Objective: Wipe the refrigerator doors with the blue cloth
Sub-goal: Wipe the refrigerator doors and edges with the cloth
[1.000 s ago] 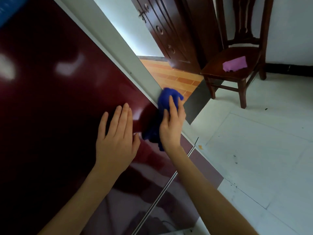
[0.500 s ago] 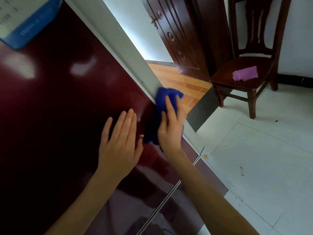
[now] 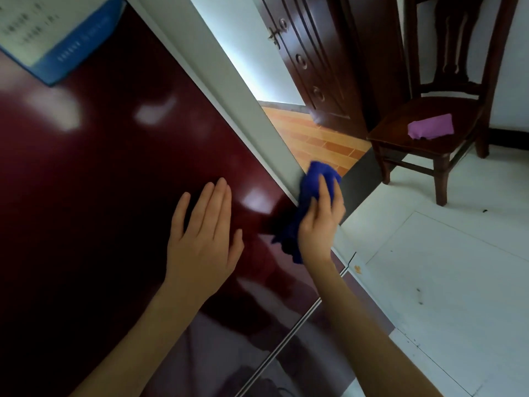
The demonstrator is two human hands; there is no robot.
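The glossy dark red refrigerator door [image 3: 108, 173] fills the left of the head view. My left hand [image 3: 203, 242] lies flat on it with the fingers together and holds nothing. My right hand [image 3: 320, 219] presses the bunched blue cloth [image 3: 312, 181] against the door's right edge, where the red face meets the grey side trim [image 3: 257, 116]. Part of the cloth hangs below my palm. A thin seam [image 3: 292, 333] separates this door from the lower door [image 3: 234, 362].
A blue-bordered label [image 3: 54, 35] is stuck at the door's upper left. To the right stands a dark wooden chair [image 3: 429, 133] with a purple cloth [image 3: 430, 127] on its seat. Behind are a dark wooden door [image 3: 315, 61], orange tiles and white floor tiles [image 3: 443, 267].
My right hand and the blue cloth have slid a little toward the door's right edge. The view has tilted up, showing more of the label. My left hand stays flat on the door.
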